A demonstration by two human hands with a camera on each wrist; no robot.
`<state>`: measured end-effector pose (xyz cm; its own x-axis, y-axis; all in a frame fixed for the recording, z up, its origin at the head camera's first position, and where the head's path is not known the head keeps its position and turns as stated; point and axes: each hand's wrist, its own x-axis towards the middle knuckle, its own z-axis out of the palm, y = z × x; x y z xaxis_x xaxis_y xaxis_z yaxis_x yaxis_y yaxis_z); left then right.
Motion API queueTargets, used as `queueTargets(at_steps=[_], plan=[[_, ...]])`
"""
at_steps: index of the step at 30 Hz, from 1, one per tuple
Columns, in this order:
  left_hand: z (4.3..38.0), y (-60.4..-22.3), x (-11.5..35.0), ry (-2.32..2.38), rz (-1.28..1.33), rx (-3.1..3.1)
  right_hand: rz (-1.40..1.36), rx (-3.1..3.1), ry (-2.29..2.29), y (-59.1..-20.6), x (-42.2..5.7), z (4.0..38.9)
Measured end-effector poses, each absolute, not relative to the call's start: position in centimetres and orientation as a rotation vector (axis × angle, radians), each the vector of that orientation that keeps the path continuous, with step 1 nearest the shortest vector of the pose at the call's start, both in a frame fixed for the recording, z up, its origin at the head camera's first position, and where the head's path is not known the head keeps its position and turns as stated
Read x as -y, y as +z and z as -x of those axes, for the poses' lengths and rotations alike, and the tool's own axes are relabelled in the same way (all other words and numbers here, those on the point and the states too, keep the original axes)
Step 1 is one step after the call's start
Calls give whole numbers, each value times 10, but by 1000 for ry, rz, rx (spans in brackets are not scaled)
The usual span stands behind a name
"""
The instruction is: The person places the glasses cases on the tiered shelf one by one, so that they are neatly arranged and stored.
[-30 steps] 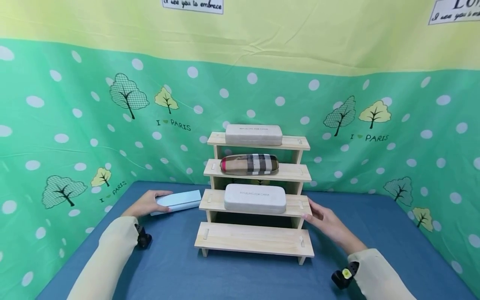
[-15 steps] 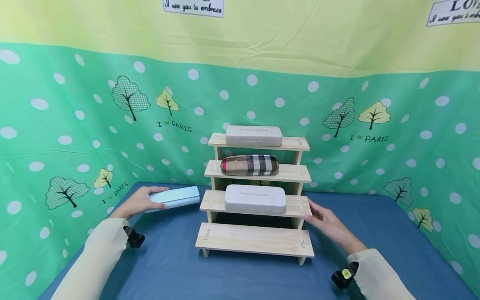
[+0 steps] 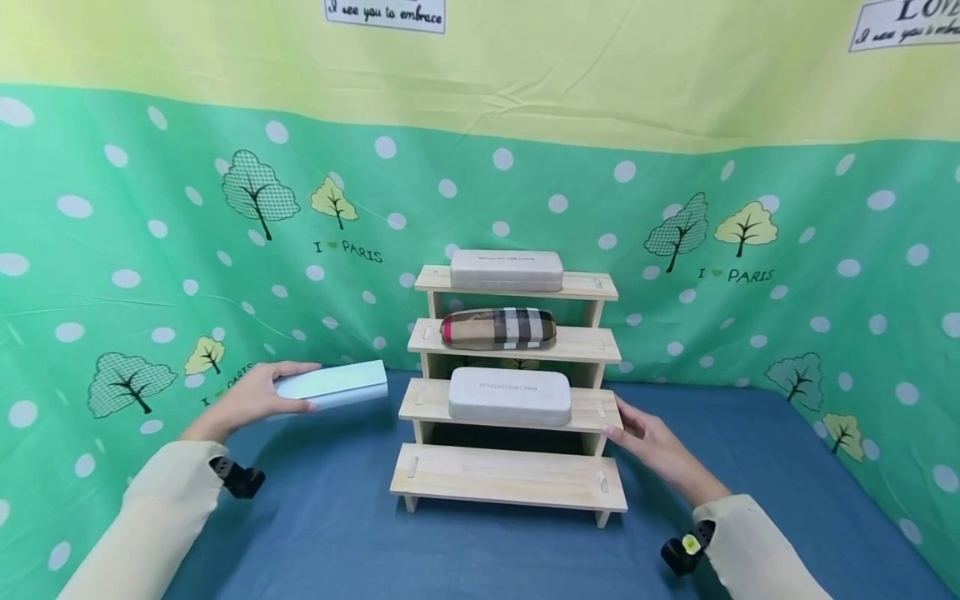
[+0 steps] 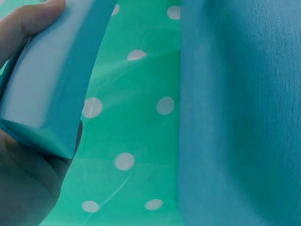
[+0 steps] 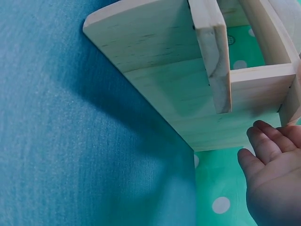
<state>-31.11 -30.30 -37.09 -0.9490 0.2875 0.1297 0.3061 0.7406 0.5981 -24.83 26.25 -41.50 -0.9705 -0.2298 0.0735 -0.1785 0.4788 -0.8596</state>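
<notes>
My left hand (image 3: pixel 255 398) holds a light blue, prism-shaped glasses case (image 3: pixel 333 385) by its left end, raised over the table left of a stepped wooden display rack (image 3: pixel 510 477). In the left wrist view, the thumb lies on one face of this case (image 4: pixel 51 66) and the palm is behind it. My right hand (image 3: pixel 660 450) touches the right end of the rack's second tier from the bottom. In the right wrist view, its fingers (image 5: pixel 265 143) lie fairly straight by the rack's side panel (image 5: pixel 188 101); the thumb is mostly out of frame.
A pale grey glasses case (image 3: pixel 510 397) lies on the second tier from the bottom, a plaid one (image 3: pixel 498 329) above it, and another pale grey one (image 3: pixel 507 271) on top. The rack stands on a blue-covered table (image 3: pixel 322 533), before a green polka-dot cloth (image 3: pixel 480 183).
My left hand has lifted the light blue glasses case off the table and drawn it leftward, away from the rack. The right hand stays at the rack's right side.
</notes>
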Motion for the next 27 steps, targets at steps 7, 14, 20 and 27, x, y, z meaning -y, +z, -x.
queueTargets(at_steps=[7, 14, 20, 27], plan=[[302, -361, 303, -1032, 544, 2853, 406, -2657, -1540, -414, -263, 249], [290, -348, 301, -1074, 537, 2837, 416, -2656, -1548, -413, -263, 250], [279, -336, 288, -1055, 623, 2799, 429, -2658, -1551, -413, -263, 249], [267, -323, 262, -1114, 809, 2725, 390, -2656, -1529, -412, -263, 248]])
